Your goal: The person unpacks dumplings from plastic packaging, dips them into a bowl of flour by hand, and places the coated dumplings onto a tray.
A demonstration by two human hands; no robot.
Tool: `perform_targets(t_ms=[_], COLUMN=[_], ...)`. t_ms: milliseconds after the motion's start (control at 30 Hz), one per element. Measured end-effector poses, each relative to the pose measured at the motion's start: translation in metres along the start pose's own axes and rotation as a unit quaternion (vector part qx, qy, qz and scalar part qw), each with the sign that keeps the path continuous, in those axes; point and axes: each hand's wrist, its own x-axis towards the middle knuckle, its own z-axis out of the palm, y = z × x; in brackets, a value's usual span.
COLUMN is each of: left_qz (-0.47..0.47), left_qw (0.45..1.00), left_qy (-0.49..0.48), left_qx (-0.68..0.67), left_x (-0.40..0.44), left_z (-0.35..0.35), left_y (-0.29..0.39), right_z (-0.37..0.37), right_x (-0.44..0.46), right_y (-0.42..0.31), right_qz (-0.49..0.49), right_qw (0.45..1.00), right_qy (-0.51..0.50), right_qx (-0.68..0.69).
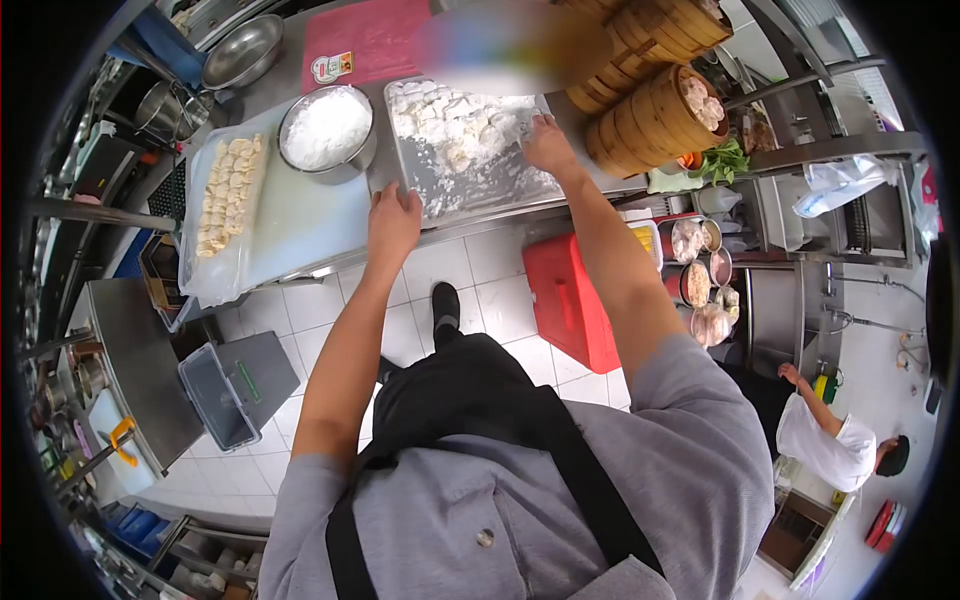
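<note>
Floured white pieces lie on a metal tray (pixel 470 190) at the top centre, with loose flour spread over its lower part. My right hand (pixel 548 146) is at the tray's right side, fingers bent near the floured pieces (pixel 465 130); what its fingertips hold, if anything, is too small to tell. Just left of the tray, my left hand (pixel 396 222) rests at the counter's edge with its fingers apart, holding nothing. A metal bowl of white flour (pixel 328 128) stands beyond it. Rows of pale dough pieces (pixel 232 195) lie on the board (pixel 310 215) at the left.
Stacked bamboo steamers (pixel 640 130) stand to the right of the tray. A red bin (pixel 570 305) is on the floor below the counter. At the back lies a red sheet (pixel 360 40). Another person (pixel 825 435) stands at the far right. A grey crate (pixel 218 398) sits lower left.
</note>
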Motion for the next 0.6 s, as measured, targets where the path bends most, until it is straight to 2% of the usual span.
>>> perform_targets(t_ms=[67, 100, 167, 200, 267, 400, 467, 500, 567, 600], left_qz=[0.025, 0.019, 0.005, -0.001, 0.019, 0.038, 0.05, 0.049, 0.059, 0.057], left_qw=[0.997, 0.997, 0.999, 0.999, 0.998, 0.997, 0.995, 0.995, 0.994, 0.994], left_qy=[0.06, 0.058, -0.003, -0.003, 0.055, 0.072, 0.088, 0.088, 0.094, 0.095], left_qx=[0.036, 0.04, 0.045, 0.047, 0.023, 0.003, 0.013, 0.014, -0.006, -0.006], left_x=[0.017, 0.019, 0.018, 0.018, 0.015, 0.016, 0.016, 0.015, 0.017, 0.014], left_z=[0.022, 0.026, 0.025, 0.028, 0.032, 0.037, 0.038, 0.039, 0.04, 0.039], left_y=[-0.01, -0.013, -0.003, -0.002, -0.004, -0.005, -0.007, -0.009, -0.01, -0.011], right_z=[0.01, 0.015, 0.02, 0.022, 0.017, 0.021, 0.007, 0.012, 0.022, 0.028], right_x=[0.017, 0.021, 0.022, 0.017, -0.009, -0.032, -0.036, -0.038, -0.04, -0.042], right_y=[-0.004, -0.003, -0.005, -0.006, -0.024, -0.049, -0.06, -0.059, -0.06, -0.063], right_qz=[0.055, 0.055, -0.011, -0.013, 0.031, -0.001, 0.049, 0.049, -0.046, -0.047], right_qw=[0.998, 0.998, 0.992, 0.992, 0.999, 0.997, 0.991, 0.991, 0.995, 0.995], right_qy=[-0.021, -0.028, -0.052, -0.057, -0.004, -0.075, -0.078, -0.079, -0.057, -0.059], right_qx=[0.022, 0.025, -0.118, -0.116, -0.041, 0.01, 0.097, 0.098, 0.071, 0.071])
